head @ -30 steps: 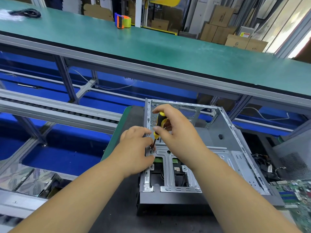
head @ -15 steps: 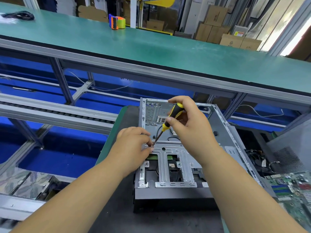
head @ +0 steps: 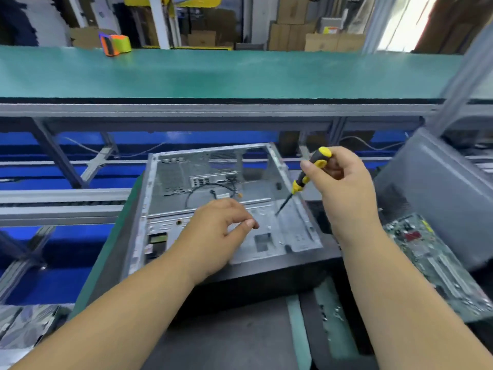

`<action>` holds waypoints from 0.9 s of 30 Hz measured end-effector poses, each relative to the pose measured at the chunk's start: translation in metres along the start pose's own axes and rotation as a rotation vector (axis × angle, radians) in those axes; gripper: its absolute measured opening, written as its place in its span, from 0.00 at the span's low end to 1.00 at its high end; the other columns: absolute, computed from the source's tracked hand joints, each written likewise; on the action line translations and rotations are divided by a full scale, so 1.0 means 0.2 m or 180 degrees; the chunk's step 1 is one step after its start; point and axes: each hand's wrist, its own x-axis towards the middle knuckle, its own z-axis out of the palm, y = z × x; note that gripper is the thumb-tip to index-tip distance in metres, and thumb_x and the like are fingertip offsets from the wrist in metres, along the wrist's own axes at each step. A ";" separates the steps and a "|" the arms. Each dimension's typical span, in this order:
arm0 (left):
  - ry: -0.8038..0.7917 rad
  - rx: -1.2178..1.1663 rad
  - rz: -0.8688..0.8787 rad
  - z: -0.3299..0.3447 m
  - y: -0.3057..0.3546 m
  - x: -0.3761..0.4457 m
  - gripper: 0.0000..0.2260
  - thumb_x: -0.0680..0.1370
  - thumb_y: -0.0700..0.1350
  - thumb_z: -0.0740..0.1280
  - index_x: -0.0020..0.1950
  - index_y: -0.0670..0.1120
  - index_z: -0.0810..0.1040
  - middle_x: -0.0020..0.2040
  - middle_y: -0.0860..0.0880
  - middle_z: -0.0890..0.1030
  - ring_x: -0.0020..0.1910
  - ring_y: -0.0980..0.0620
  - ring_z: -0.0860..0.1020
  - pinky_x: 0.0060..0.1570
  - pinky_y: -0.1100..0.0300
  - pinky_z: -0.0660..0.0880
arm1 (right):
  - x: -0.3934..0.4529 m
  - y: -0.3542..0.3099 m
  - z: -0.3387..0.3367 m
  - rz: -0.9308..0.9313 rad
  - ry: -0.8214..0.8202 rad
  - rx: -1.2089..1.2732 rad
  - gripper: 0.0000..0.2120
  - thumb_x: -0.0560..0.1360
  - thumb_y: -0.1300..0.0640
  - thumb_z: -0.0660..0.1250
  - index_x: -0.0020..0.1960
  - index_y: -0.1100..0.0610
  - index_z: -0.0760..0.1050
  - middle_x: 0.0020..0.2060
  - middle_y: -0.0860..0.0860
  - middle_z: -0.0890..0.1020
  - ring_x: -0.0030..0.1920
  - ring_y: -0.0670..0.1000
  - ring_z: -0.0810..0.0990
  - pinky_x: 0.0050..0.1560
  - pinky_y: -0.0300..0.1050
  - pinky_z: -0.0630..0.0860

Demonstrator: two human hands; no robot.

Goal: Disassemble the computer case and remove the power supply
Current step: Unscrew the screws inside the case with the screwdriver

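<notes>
Head | right hand (head: 344, 188) grips screwdriver (head: 306, 177), tip down-left over case (head: 266, 169) | left hand (head: 216, 233) fingers pinched together, contents unclear

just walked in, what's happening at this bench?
A person is stripping an open computer case lying on its side on the bench. The right hand grips a yellow-and-black screwdriver, lifted off the case with its tip hanging over the right part of the case. The left hand hovers over the metal drive bracket with fingertips pinched together, possibly on a screw; too blurred to tell. A loose motherboard lies to the right.
</notes>
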 end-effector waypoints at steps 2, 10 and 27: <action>-0.0121 0.0091 0.0209 0.13 0.15 0.06 0.08 0.79 0.47 0.66 0.51 0.53 0.85 0.48 0.56 0.79 0.52 0.58 0.75 0.56 0.57 0.71 | -0.01 0.03 -0.20 0.0120 0.0289 -0.0128 0.06 0.72 0.47 0.72 0.42 0.42 0.75 0.38 0.54 0.78 0.42 0.59 0.79 0.43 0.55 0.79; -0.0558 0.1190 0.0915 0.65 0.55 0.26 0.14 0.79 0.52 0.59 0.52 0.54 0.84 0.46 0.55 0.78 0.50 0.49 0.74 0.54 0.52 0.69 | -0.06 0.33 -0.84 0.1507 0.0801 -0.0014 0.06 0.75 0.62 0.69 0.39 0.59 0.75 0.31 0.54 0.81 0.26 0.45 0.77 0.26 0.37 0.72; -0.1362 0.3233 0.0561 1.09 0.62 0.37 0.12 0.76 0.54 0.63 0.54 0.50 0.79 0.50 0.50 0.74 0.52 0.47 0.70 0.61 0.51 0.63 | -0.30 0.87 -1.07 0.2601 -0.1043 -0.1136 0.05 0.72 0.60 0.69 0.39 0.58 0.73 0.27 0.54 0.79 0.28 0.50 0.75 0.32 0.42 0.71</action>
